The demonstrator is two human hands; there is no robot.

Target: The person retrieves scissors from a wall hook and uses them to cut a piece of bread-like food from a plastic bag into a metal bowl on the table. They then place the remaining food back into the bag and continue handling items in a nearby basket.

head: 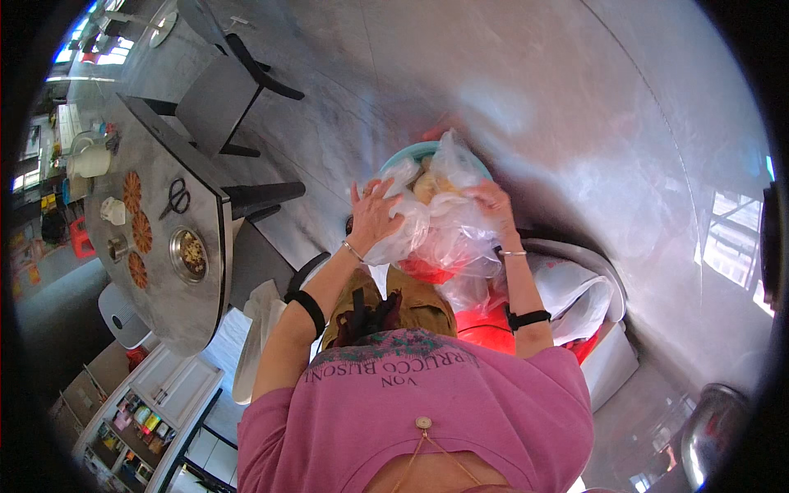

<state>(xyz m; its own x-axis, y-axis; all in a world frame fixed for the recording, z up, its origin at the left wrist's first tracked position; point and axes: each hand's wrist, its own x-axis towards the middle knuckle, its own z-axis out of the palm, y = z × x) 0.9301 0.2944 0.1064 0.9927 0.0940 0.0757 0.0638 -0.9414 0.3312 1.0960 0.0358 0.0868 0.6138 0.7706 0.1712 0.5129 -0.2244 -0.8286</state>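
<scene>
Several crumpled clear plastic bags [412,217] lie heaped in and over a light-blue basin [414,151] before my knees. Pale yellowish contents [426,187] show through the film; I cannot tell what they are. My left hand [373,217] rests on the left side of the heap with its fingers spread. On the right side, my right hand [495,206] has its fingers bent around a fold of clear plastic. Red plastic bags [431,268] lie below the clear ones, close to my lap.
Left stands a table [160,314] with black scissors [177,198], a metal bowl of small pieces [188,254], several round orange-brown woven-looking mats [142,232] and a kettle [90,159]. A chair [216,98] stands beyond it. At my right is a bin-like container [607,363] with a white bag [576,302].
</scene>
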